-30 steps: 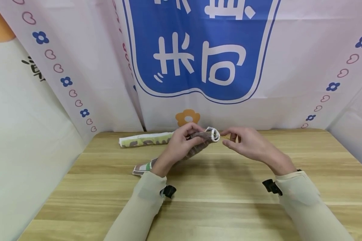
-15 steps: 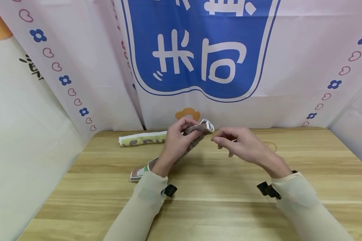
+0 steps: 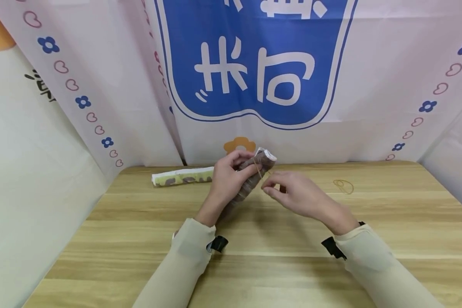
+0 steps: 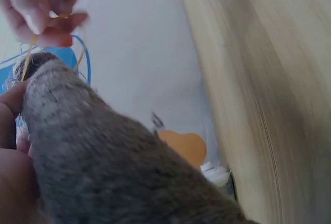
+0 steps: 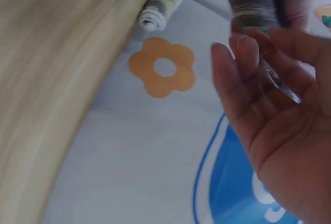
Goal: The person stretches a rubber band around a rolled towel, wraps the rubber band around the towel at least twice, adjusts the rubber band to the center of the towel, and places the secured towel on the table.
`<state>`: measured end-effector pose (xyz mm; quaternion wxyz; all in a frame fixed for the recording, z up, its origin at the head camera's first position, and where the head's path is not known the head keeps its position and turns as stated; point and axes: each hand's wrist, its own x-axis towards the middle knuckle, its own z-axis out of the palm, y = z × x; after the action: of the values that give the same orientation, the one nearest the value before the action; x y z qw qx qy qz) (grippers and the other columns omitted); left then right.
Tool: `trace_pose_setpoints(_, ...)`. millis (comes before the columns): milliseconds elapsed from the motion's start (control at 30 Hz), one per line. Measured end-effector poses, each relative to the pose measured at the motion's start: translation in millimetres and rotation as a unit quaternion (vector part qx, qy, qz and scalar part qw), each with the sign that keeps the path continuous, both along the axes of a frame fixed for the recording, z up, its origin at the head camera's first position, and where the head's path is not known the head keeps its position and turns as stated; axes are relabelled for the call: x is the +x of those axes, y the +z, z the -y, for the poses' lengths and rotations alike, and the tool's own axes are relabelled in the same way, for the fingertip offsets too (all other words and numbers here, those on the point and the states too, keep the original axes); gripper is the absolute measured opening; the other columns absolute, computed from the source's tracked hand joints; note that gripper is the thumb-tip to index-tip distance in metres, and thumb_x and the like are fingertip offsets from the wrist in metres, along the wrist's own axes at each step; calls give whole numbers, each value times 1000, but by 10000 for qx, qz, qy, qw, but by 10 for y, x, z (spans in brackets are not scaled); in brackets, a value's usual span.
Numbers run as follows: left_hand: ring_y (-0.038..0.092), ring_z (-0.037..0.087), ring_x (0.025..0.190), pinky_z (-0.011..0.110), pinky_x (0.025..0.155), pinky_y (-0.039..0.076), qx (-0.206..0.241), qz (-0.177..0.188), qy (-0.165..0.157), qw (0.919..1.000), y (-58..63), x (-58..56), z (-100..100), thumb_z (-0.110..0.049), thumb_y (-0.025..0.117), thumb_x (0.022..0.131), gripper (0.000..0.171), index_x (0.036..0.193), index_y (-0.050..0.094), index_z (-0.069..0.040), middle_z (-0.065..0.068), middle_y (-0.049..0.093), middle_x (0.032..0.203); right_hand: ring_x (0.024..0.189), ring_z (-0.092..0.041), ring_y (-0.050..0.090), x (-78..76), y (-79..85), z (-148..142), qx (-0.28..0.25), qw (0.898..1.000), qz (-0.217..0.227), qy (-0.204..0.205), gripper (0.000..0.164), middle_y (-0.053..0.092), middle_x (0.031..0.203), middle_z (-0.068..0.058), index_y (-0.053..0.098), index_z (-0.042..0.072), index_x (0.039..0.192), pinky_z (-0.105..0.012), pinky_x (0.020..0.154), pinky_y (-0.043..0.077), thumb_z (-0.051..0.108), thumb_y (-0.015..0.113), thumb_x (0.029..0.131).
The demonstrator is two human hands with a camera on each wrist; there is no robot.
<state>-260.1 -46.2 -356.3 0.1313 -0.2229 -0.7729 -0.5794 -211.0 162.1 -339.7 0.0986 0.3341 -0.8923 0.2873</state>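
My left hand [image 3: 229, 177] grips a rolled brown-grey towel [image 3: 248, 185] near its white-edged upper end, holding it slanted above the table. A thin yellow rubber band [image 4: 30, 56] loops around that end and stretches out to my right hand [image 3: 294, 192], whose thumb and fingertips pinch it. In the left wrist view the fuzzy roll fills the foreground, and the fingers of the right hand pull the band just beyond its tip. The lower end of the towel is mostly hidden behind the left forearm.
A second rolled towel [image 3: 182, 176], yellow-green with grey patches and a white edge, lies at the back left of the wooden table [image 3: 277, 273]. Another rubber band [image 3: 343, 186] lies to the right of the hands. A printed curtain [image 3: 350, 141] hangs along the back edge.
The towel's upper end has risen and tilted more upright. My right hand has moved left and slightly down, drawing the band across the roll. The loose band on the table has come fully into view.
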Motion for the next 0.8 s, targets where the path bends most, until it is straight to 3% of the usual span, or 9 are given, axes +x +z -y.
trace_pose_setpoints(167, 70, 19, 99, 34, 81, 55, -111, 698, -559, 9959, 13, 12, 30, -22, 77, 98, 32, 127, 76, -9, 4, 78, 114, 83, -17, 64, -54, -52, -47, -437, 9983, 27, -381, 7, 67, 94, 1, 76, 9, 102, -42, 74, 56, 10, 69, 105)
trace_pose_setpoints(333, 68, 22, 112, 39, 90, 55, -191, 824, -1536, 9845, 19, -26, 58, -15, 65, 104, 47, 151, 61, -16, 7, 70, 135, 77, -18, 62, -107, -68, -76, -728, 9956, -210, -545, 8, 64, 86, -1, 73, 6, 98, -40, 70, 54, 6, 68, 105)
trace_pose_setpoints(400, 68, 23, 117, 41, 94, 56, -174, 802, -1778, 9806, 12, -40, 61, -13, 63, 106, 51, 157, 54, -18, 9, 68, 139, 73, -16, 61, -116, -70, -79, -796, 9949, -208, -577, 9, 63, 84, 0, 71, 6, 98, -38, 66, 53, 6, 66, 105)
trace_pose_setpoints(533, 69, 26, 120, 44, 95, 57, -117, 811, -1675, 9825, -22, -38, 55, -12, 66, 106, 50, 154, 55, -15, 13, 66, 139, 71, -13, 63, -109, -80, -77, -833, 9948, -82, -577, 10, 65, 85, -2, 71, 5, 100, -36, 64, 54, 7, 64, 107)
trace_pose_setpoints(800, 68, 26, 111, 38, 88, 56, -11, 915, -1107, 9896, -41, -38, 51, -13, 74, 99, 31, 127, 63, -6, 11, 67, 127, 72, -16, 63, -103, -71, -69, -725, 9956, -68, -593, 11, 65, 83, -2, 73, 6, 102, -37, 65, 53, 8, 63, 108)
